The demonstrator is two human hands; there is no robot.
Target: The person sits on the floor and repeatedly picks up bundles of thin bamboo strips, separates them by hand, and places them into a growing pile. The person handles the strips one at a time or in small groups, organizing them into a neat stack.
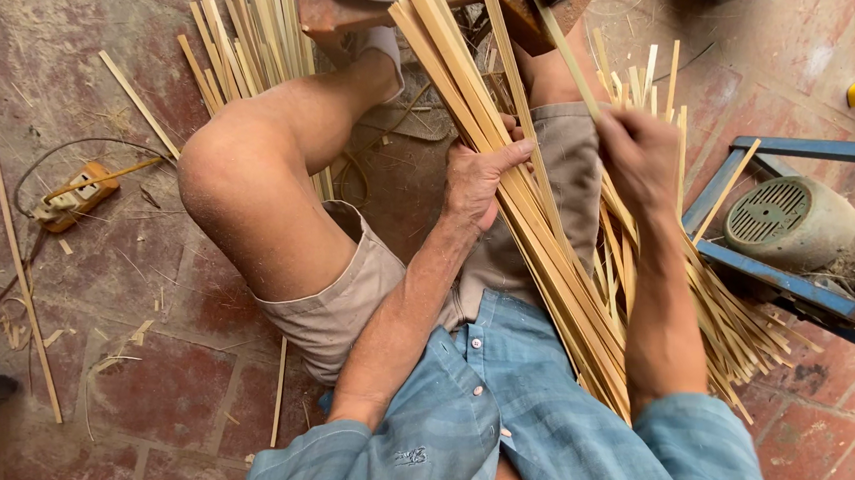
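I sit low with my knees spread, looking down at my lap. My left hand (478,178) is closed around a thick bundle of long bamboo strips (503,175) that runs diagonally across my lap from upper left to lower right. My right hand (639,155) grips a single thin bamboo strip (559,45) that points up and away from me. More loose bamboo strips (723,310) fan out under my right forearm beside my right thigh.
Another pile of bamboo strips (248,37) lies beyond my left knee on the red tile floor. An orange power socket with cable (73,195) sits at the left. A grey electric motor (792,222) in a blue metal frame (812,293) stands on my right. Long single strips (17,249) lie at far left.
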